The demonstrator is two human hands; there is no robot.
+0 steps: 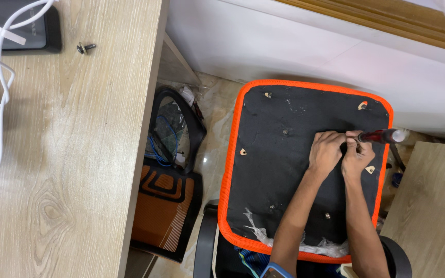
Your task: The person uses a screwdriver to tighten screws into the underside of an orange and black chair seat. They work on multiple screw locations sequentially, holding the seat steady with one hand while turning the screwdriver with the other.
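Hands (342, 152) with screwdriver (382, 136) on seat underside (279, 170)

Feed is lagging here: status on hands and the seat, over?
Left hand and right hand together on the seat underside. Right hand's grip shut on a screwdriver. Plastic scraps at near edge, nothing blocking.

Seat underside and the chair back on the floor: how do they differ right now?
The seat underside lies flat, black and orange-rimmed, with both hands on it: the left hand and right hand, which grips a red-handled screwdriver. The chair back lies untouched by the desk, showing black frame and mesh. Both are black and orange.
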